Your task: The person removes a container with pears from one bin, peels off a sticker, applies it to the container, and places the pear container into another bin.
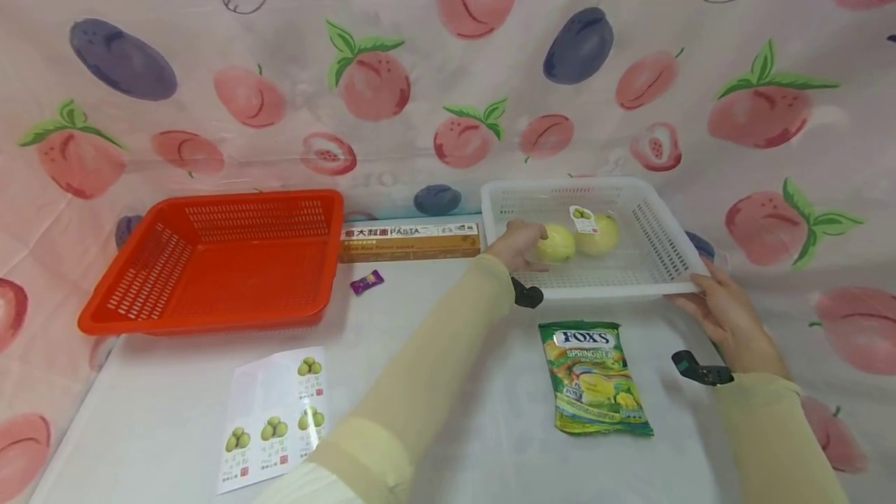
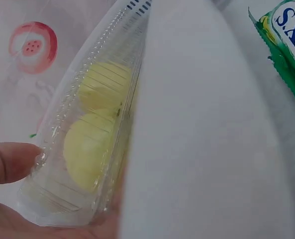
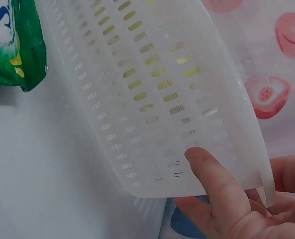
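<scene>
A clear plastic pack of two yellow-green fruits [image 1: 582, 238] sits inside the white basket [image 1: 602, 290] at the back right of the table. My left hand [image 1: 521, 243] reaches over the basket's left wall and holds the pack's near end. In the left wrist view the thumb [image 2: 10, 162] and palm wrap the fruit pack [image 2: 95, 144]. My right hand [image 1: 721, 313] grips the basket's front right corner, and the thumb [image 3: 217, 184] presses on the slotted basket wall [image 3: 162, 99], with the fingers behind it.
A green candy bag [image 1: 595, 376] lies in front of the white basket. A red basket [image 1: 210, 263] stands at the left, with a pasta box [image 1: 409, 242] and a purple sweet [image 1: 367, 281] beside it. A sticker sheet [image 1: 276, 414] lies near the front. A fruit-print cloth hangs behind.
</scene>
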`<action>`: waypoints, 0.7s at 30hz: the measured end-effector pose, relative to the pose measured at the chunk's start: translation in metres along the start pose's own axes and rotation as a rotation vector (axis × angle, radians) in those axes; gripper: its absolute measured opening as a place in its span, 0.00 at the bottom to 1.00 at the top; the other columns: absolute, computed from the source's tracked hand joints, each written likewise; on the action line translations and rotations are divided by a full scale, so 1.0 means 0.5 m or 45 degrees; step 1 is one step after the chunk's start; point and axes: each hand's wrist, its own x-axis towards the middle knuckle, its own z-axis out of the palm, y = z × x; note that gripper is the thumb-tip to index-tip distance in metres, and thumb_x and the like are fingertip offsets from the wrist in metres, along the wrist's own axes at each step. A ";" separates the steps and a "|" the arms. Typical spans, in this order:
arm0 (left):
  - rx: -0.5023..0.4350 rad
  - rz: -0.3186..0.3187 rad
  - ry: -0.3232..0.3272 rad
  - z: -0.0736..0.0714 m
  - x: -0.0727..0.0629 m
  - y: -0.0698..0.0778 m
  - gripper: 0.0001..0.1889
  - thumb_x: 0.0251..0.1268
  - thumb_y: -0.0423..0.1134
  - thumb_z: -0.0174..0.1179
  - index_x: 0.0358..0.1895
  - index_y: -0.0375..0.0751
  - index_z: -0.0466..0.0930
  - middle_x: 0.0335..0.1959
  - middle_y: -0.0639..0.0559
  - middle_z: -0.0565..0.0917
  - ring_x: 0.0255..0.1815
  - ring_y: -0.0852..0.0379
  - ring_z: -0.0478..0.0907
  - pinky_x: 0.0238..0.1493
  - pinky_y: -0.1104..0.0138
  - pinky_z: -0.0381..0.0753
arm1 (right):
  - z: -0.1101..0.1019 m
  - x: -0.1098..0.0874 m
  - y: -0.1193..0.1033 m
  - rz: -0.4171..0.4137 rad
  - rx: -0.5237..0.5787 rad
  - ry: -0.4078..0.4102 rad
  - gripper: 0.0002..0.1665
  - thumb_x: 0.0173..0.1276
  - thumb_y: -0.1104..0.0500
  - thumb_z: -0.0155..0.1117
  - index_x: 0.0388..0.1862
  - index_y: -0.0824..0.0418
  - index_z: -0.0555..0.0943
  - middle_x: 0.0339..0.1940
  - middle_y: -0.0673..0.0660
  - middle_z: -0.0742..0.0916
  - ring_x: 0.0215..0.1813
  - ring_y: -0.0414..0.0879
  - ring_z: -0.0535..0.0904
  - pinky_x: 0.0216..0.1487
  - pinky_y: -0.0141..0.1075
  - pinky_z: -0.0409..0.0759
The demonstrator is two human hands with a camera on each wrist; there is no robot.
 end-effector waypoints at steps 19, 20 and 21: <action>0.677 -0.035 0.056 -0.020 -0.010 0.015 0.46 0.69 0.52 0.52 0.78 0.40 0.33 0.77 0.42 0.48 0.74 0.43 0.53 0.70 0.53 0.58 | 0.008 0.015 0.009 0.003 -0.059 -0.023 0.44 0.76 0.55 0.56 0.80 0.39 0.44 0.78 0.57 0.49 0.42 0.40 0.84 0.59 0.46 0.66; 0.715 -0.019 0.048 -0.020 -0.012 0.019 0.48 0.69 0.53 0.52 0.78 0.41 0.29 0.78 0.43 0.45 0.75 0.44 0.51 0.71 0.53 0.56 | 0.005 0.014 0.012 0.004 -0.070 -0.019 0.44 0.76 0.55 0.56 0.80 0.39 0.44 0.78 0.57 0.50 0.42 0.40 0.84 0.59 0.46 0.66; 0.739 0.008 0.039 -0.021 -0.016 0.023 0.48 0.69 0.53 0.52 0.78 0.41 0.28 0.79 0.44 0.43 0.75 0.45 0.49 0.71 0.54 0.55 | 0.002 0.013 0.015 0.004 -0.091 -0.008 0.43 0.76 0.55 0.55 0.80 0.40 0.44 0.78 0.58 0.50 0.43 0.40 0.84 0.59 0.46 0.66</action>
